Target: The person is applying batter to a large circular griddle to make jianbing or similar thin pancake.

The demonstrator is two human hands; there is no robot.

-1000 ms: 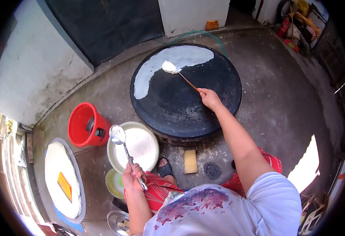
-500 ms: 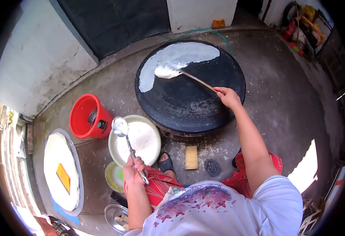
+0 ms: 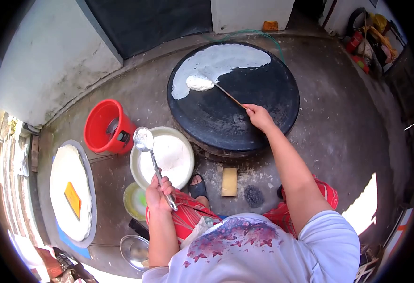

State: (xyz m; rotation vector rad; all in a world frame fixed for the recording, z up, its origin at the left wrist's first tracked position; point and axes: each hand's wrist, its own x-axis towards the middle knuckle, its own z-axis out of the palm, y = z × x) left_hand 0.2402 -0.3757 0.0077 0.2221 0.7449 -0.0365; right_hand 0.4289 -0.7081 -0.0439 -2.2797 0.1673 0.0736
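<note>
My left hand (image 3: 161,192) is closed round the handle of a metal ladle (image 3: 143,139), whose white-coated bowl is over the rim of a wide basin (image 3: 186,165) of white batter. My right hand (image 3: 259,117) grips a thin wooden stick (image 3: 230,96) above a large round black griddle (image 3: 235,118). At the stick's far end lies a lump of white batter (image 3: 200,83). A thin pale layer (image 3: 235,53) covers the griddle's far and left part in a curved band; the rest of the surface is dark.
Left of the basin stands a red bucket (image 3: 93,126). A stack of white flat rounds (image 3: 70,165) with a yellow scraper (image 3: 73,200) is at the far left. A yellow block (image 3: 229,182) and a dark scouring pad (image 3: 253,196) lie before the griddle. A metal bowl (image 3: 126,252) is lower left.
My right hand has moved left and toward me over the griddle with the stick. The batter lump has shifted slightly left along the pale layer's inner edge. The whole view has shifted a little.
</note>
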